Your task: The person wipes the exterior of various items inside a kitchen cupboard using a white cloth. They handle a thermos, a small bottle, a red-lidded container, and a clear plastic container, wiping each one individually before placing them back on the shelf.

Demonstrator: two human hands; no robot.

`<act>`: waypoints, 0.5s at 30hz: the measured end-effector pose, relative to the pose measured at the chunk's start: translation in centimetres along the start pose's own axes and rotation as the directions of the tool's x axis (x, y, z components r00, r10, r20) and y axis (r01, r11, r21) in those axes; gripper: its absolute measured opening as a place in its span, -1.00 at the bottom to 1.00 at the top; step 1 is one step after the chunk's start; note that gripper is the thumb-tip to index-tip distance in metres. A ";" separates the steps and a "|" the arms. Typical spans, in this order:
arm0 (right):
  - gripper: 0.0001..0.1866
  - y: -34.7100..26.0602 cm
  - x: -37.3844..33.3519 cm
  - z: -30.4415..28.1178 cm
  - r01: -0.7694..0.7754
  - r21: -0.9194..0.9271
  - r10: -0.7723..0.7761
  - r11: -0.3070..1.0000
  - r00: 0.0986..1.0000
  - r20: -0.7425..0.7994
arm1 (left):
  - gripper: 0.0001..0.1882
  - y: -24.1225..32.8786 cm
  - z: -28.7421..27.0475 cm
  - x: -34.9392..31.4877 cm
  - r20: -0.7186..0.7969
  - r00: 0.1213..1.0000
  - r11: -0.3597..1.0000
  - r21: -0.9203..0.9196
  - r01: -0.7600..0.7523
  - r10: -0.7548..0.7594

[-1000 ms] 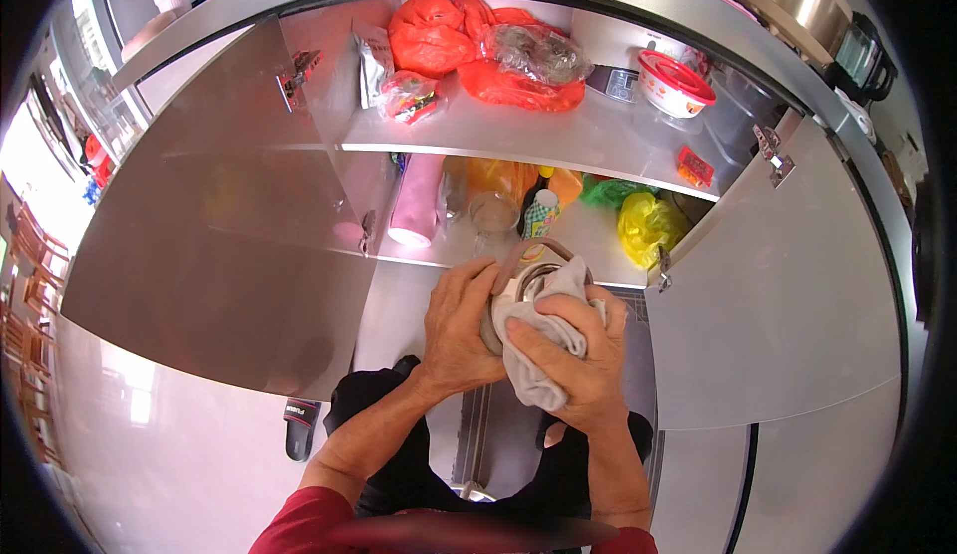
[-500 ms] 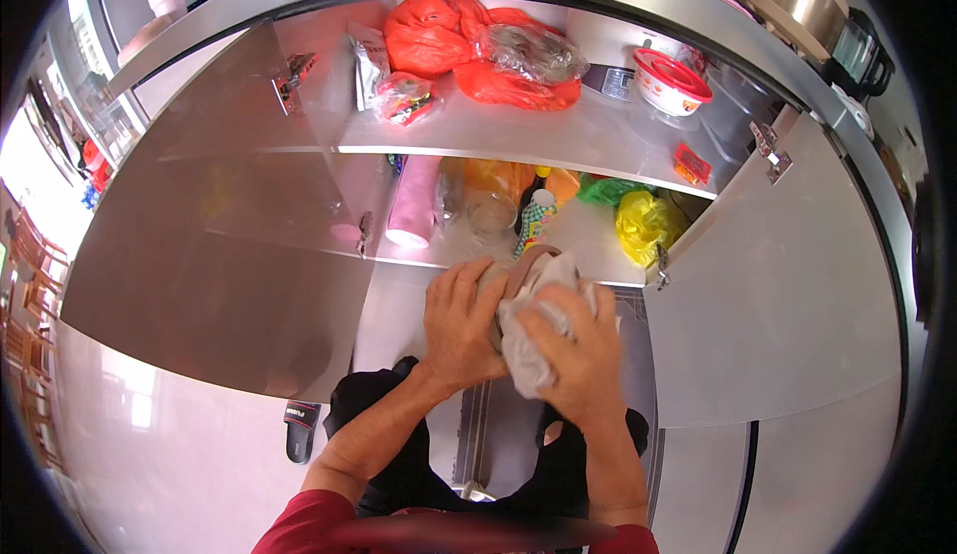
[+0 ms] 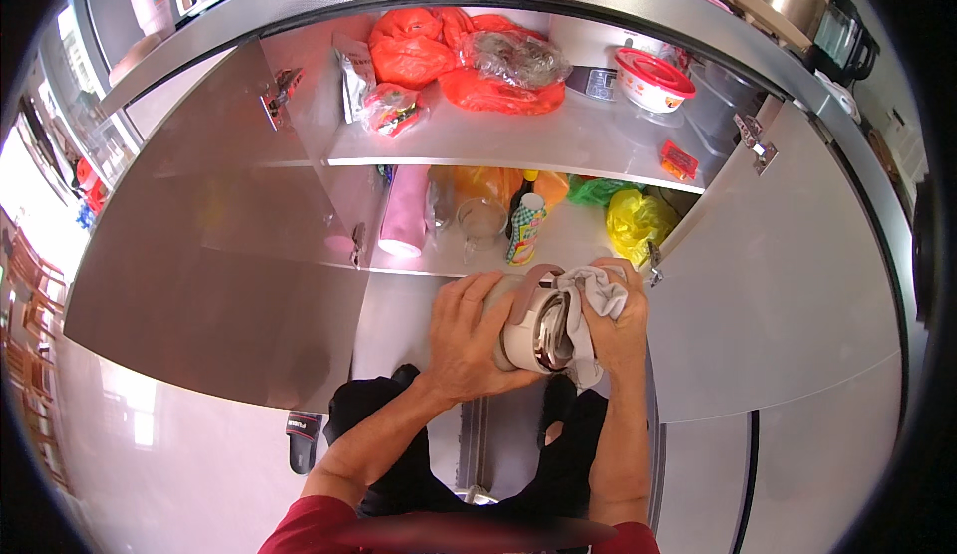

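My left hand (image 3: 467, 340) grips a beige round container (image 3: 533, 332) with a shiny metal inside, its open mouth turned toward me. My right hand (image 3: 616, 330) holds a grey-white cloth (image 3: 596, 295) pressed against the container's rim and right side. Both hands are in front of an open cabinet, just below its lower shelf (image 3: 419, 260).
The lower shelf carries a pink tumbler (image 3: 403, 217), a clear glass (image 3: 480, 223), a patterned bottle (image 3: 524, 227) and a yellow bag (image 3: 634, 223). The upper shelf holds orange bags (image 3: 454, 56) and a red-lidded bowl (image 3: 655, 79). Cabinet doors (image 3: 219, 255) stand open on both sides.
The container has turned so its metal inside shows. The cloth has shifted from covering it to the right side and top rim. Both hands stay at the same spot.
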State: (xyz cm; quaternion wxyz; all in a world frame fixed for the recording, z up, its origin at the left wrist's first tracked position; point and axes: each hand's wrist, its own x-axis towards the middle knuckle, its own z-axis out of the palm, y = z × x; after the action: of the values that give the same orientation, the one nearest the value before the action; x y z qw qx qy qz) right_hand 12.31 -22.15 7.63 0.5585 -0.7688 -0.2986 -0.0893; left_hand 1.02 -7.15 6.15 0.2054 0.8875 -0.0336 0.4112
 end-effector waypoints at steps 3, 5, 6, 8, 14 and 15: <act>-0.67 -1.3 -0.7 0.9 0.090 0.058 -0.090 0.994 0.996 -0.015 | -0.17 -0.1 0.0 0.3 -0.044 0.998 0.998 -0.053 0.039 -0.041; -0.61 -2.7 -1.3 1.6 0.218 0.008 -0.218 0.976 0.976 -0.008 | -0.18 -0.6 -0.4 0.1 -0.012 0.998 0.996 -0.059 0.063 -0.064; -0.58 -3.3 -1.5 1.7 0.274 -0.030 -0.274 0.961 0.962 0.017 | -0.18 -0.8 -0.5 0.0 0.004 0.997 0.995 -0.062 0.075 -0.075; -0.51 -4.2 -1.7 1.4 0.386 -0.099 -0.374 0.917 0.919 0.120 | -0.19 -1.5 -0.4 -0.3 -0.011 0.995 0.994 -0.043 0.103 -0.104; -0.54 -3.8 -2.3 2.9 0.524 -0.166 -0.511 0.835 0.852 0.115 | -0.18 -2.1 -0.1 -0.3 -0.047 0.988 0.988 -0.061 0.144 -0.147; -0.54 -3.8 -1.8 2.5 0.458 -0.120 -0.446 0.881 0.888 0.111 | -0.17 -1.8 -0.2 -0.2 -0.062 0.987 0.988 -0.056 0.144 -0.147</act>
State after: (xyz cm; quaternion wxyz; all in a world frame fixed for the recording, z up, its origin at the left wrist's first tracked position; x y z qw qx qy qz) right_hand 8.28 -19.75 8.91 0.4534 -0.7189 -0.4844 -0.2075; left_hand 1.15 -5.41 5.56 0.2588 0.8678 0.0275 0.4233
